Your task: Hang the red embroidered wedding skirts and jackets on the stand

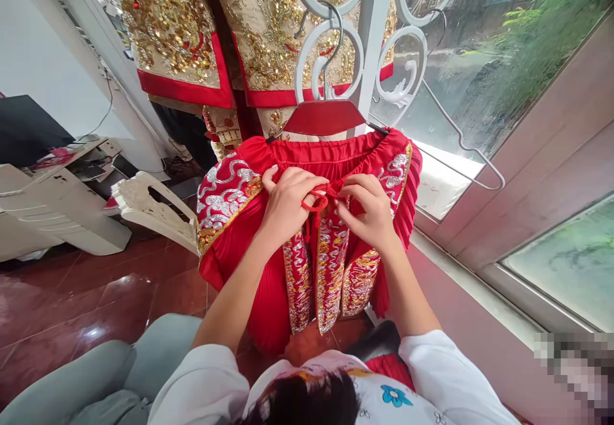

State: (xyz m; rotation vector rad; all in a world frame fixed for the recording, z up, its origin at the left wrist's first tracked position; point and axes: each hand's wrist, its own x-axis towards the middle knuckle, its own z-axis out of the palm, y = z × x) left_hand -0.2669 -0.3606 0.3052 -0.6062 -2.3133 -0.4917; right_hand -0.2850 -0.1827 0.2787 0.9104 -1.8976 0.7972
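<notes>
A red embroidered skirt (268,284) with silver and gold trim hangs from a red-topped clip hanger (327,118). At the waist front, a red drawstring cord (316,202) is looped and crossed. My left hand (290,198) closes its fingers on the cord at the loop's left side. From the right, my right hand (369,207) pinches the cord near the crossing, thumb and forefinger close together. Below the hands hang the cord's ends and several embroidered panels (330,265).
Gold-sequined garments (177,34) hang behind the skirt. A white scrollwork metal frame (355,60) bears the hanger, and a bare wire hanger (460,137) is at its right. A cream carved chair (153,204), a desk (62,201) and a window (480,47) surround the spot.
</notes>
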